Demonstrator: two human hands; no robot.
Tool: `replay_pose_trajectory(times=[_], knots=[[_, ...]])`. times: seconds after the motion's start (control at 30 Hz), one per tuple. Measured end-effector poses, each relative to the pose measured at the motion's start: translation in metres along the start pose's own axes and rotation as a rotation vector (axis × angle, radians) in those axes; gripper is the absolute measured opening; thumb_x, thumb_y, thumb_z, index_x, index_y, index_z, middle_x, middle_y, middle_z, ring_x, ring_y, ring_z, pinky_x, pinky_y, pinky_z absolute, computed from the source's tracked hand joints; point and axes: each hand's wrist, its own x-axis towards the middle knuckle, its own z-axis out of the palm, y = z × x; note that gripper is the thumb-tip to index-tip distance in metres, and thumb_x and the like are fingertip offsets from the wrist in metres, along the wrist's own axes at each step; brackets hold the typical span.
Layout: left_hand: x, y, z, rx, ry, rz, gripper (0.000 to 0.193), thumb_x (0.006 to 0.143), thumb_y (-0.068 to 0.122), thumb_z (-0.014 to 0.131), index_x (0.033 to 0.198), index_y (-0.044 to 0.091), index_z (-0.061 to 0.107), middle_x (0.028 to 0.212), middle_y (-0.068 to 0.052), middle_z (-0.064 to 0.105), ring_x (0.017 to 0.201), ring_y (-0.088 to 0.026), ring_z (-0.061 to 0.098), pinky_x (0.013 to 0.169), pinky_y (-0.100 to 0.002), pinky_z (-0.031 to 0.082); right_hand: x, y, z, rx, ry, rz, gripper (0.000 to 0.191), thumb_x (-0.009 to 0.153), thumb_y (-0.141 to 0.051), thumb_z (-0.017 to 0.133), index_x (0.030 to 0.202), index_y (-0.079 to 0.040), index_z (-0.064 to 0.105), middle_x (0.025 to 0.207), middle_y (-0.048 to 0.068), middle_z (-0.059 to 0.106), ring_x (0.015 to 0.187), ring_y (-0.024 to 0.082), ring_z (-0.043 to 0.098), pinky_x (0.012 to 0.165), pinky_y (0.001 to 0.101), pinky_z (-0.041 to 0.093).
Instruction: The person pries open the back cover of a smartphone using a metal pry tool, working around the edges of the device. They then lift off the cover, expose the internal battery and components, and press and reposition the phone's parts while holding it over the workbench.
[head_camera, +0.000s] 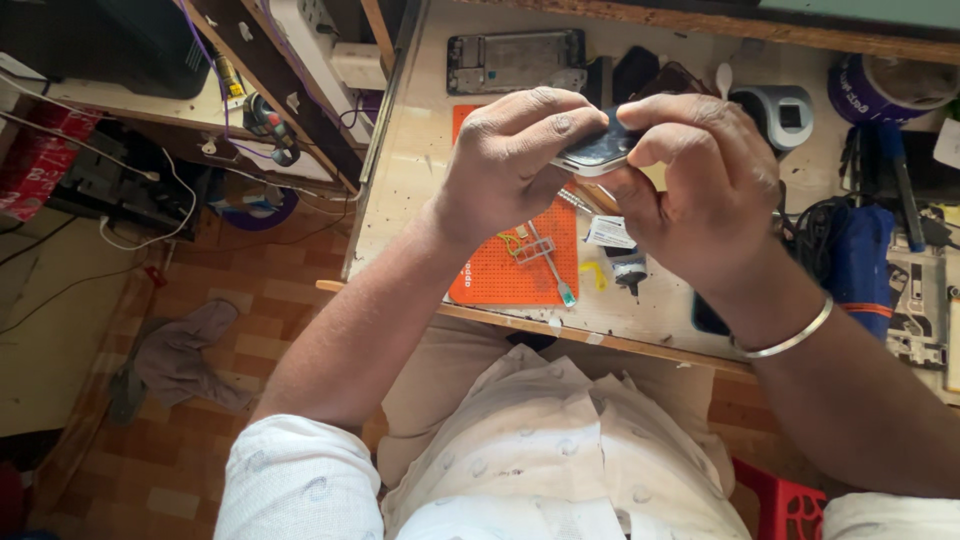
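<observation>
Lying far to the left on the tiled floor was a crumpled grey rag (185, 350), and above it white cables (140, 215) trailed under a wooden shelf (270, 75). Further right began the pale wooden workbench (420, 130), scuffed and speckled, with an orange work mat (510, 275) spread on it; thin tweezers (548, 255) lay on the mat's right half. At the back of the bench, above the mat, sat a bare metal phone frame (515, 60). The left hand (515, 160) hovered over the mat, its fingers curled tight around the left end of a small phone (598, 150), thumb pressed along the near edge. The phone was held up off the bench between both hands, tilted, with only a strip of its dark glass and silvery rim showing. The right hand (690, 185) gripped the phone's other end, fingers folded over the top and the thumb tucked below; a slim tool seemed to poke out beneath the hands, though the view there was too crowded to be sure. A silver bangle (785, 340) circled the right wrist. Behind that hand stood a small grey device (785, 112) with a dark window, and at the far right lay a blue-wrapped tool (862, 260) amid black cables.
</observation>
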Motion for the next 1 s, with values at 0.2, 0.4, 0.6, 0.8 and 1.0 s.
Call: replay_pose_trajectory(times=[0.2,0.4,0.6,0.8,1.0], knots=[[0.0,0.002,0.003,0.028,0.011,0.003,0.039,0.085,-0.001,0.08,0.121,0.001,0.066,0.116,-0.014,0.069,0.107,-0.033,0.073,0.09,-0.038,0.061,-0.004,0.002,0.003,-0.015,0.008,-0.043,0.035,0.11,-0.025,0.081,0.107,-0.005,0.052,0.12,0.015,0.07,0.102,0.03,0.073,0.088,0.0372,0.06],[0.001,0.003,0.0,0.04,0.048,-0.016,0.038,0.086,-0.001,0.081,0.121,0.002,0.067,0.117,-0.014,0.07,0.107,-0.032,0.073,0.091,-0.037,0.062,-0.001,0.011,-0.001,-0.105,0.041,-0.051,0.039,0.109,-0.033,0.08,0.103,-0.004,0.054,0.118,0.015,0.07,0.102,0.03,0.072,0.088,0.038,0.059],[0.001,0.003,0.001,-0.004,0.021,-0.005,0.04,0.083,-0.007,0.075,0.121,0.002,0.067,0.116,-0.015,0.069,0.107,-0.032,0.073,0.09,-0.036,0.062,0.005,0.018,-0.006,-0.027,-0.012,-0.1,0.043,0.103,-0.036,0.079,0.095,-0.006,0.05,0.116,0.015,0.072,0.102,0.033,0.071,0.088,0.0439,0.056],[-0.001,0.004,0.004,-0.004,0.013,-0.036,0.04,0.082,-0.01,0.072,0.12,0.001,0.067,0.116,-0.015,0.07,0.107,-0.032,0.074,0.09,-0.035,0.063,0.002,0.013,-0.004,0.05,-0.046,-0.051,0.041,0.108,-0.033,0.077,0.103,-0.005,0.047,0.122,0.016,0.071,0.102,0.032,0.071,0.09,0.0415,0.056],[-0.002,0.003,0.005,-0.013,0.015,-0.037,0.037,0.085,-0.01,0.072,0.12,0.001,0.067,0.116,-0.015,0.07,0.107,-0.032,0.074,0.09,-0.035,0.062,0.001,0.007,-0.004,0.11,-0.077,-0.009,0.032,0.109,-0.017,0.076,0.106,-0.004,0.047,0.126,0.019,0.068,0.107,0.035,0.071,0.093,0.042,0.058]])
